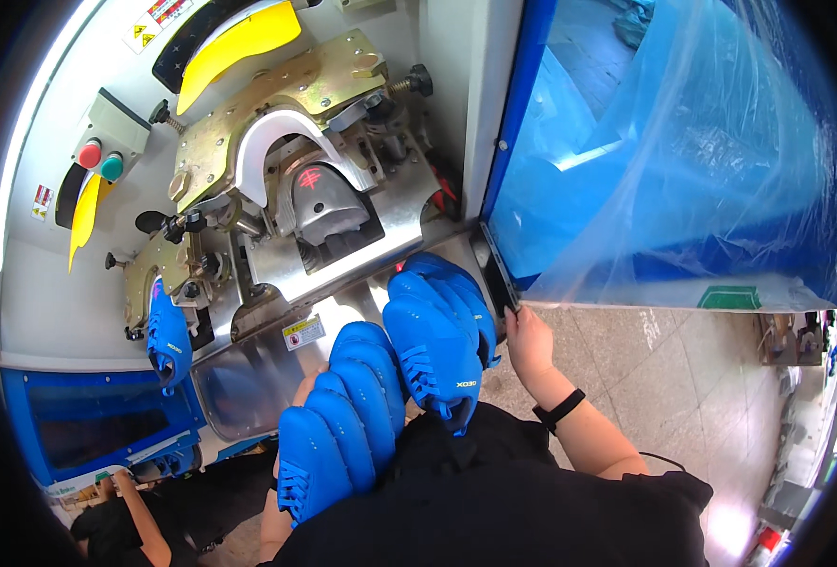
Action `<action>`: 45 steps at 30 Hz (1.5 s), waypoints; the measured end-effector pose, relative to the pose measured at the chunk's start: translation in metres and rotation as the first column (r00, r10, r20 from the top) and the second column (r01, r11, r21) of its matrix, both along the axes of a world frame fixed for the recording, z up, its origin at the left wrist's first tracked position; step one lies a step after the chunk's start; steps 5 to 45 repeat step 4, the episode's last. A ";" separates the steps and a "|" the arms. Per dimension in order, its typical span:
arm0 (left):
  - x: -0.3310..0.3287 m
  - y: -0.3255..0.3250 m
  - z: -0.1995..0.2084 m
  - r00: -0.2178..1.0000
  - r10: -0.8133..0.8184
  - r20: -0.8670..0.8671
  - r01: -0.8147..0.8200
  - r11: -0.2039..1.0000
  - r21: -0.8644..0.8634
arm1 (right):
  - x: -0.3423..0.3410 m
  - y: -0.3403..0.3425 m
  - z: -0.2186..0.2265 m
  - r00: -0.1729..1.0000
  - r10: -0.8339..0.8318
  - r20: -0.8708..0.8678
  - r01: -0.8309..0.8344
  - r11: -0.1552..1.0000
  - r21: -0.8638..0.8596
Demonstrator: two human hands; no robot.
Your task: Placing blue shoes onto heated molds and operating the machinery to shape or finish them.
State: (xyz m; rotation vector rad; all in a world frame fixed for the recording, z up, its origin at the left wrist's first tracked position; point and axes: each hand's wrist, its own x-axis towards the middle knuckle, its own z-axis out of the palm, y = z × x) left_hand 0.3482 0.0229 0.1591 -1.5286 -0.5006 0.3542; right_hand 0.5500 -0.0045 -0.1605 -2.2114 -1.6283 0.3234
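Observation:
A nested row of blue shoe uppers (348, 406) with laces lies along my left forearm. My left hand (307, 386) holds this row from behind; its fingers are mostly hidden by the uppers. Against the machine's front edge, just right of that row, stands a second bunch of blue shoe uppers (433, 335). My right hand (530, 348) is closed at the lower end of a dark narrow bar (500, 269) beside the blue-framed door panel; a black band circles the wrist.
Ahead is a machine with a metal mould (327, 213) under a white curved pad (281, 142). Another blue upper (168, 335) sits on the left station. Red and green buttons (100, 159) are at the left. Clear plastic film (711, 151) covers the right panel. A co-worker's arm (140, 520) shows lower left.

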 end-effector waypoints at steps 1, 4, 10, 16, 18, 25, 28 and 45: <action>0.002 0.000 0.000 1.000 0.002 -0.001 -0.002 1.000 0.000 | 0.003 0.000 -0.003 0.991 -0.046 -0.126 0.046 0.999 -0.005; 0.004 0.000 0.000 1.000 0.012 -0.009 -0.012 1.000 0.000 | 0.002 0.001 0.005 0.983 -0.087 -0.160 0.081 0.996 -0.045; 0.004 0.000 0.000 1.000 0.012 -0.009 -0.012 1.000 0.000 | 0.002 0.001 0.005 0.983 -0.087 -0.160 0.081 0.996 -0.045; 0.004 0.000 0.000 1.000 0.012 -0.009 -0.012 1.000 0.000 | 0.002 0.001 0.005 0.983 -0.087 -0.160 0.081 0.996 -0.045; 0.004 0.000 0.000 1.000 0.012 -0.009 -0.012 1.000 0.000 | 0.002 0.001 0.005 0.983 -0.087 -0.160 0.081 0.996 -0.045; 0.004 0.000 0.000 1.000 0.012 -0.009 -0.012 1.000 0.000 | 0.002 0.001 0.005 0.983 -0.087 -0.160 0.081 0.996 -0.045; 0.004 0.000 0.000 1.000 0.012 -0.009 -0.012 1.000 0.000 | 0.002 0.001 0.005 0.983 -0.087 -0.160 0.081 0.996 -0.045; 0.004 0.000 0.000 1.000 0.012 -0.009 -0.012 1.000 0.000 | 0.002 0.001 0.005 0.983 -0.087 -0.160 0.081 0.996 -0.045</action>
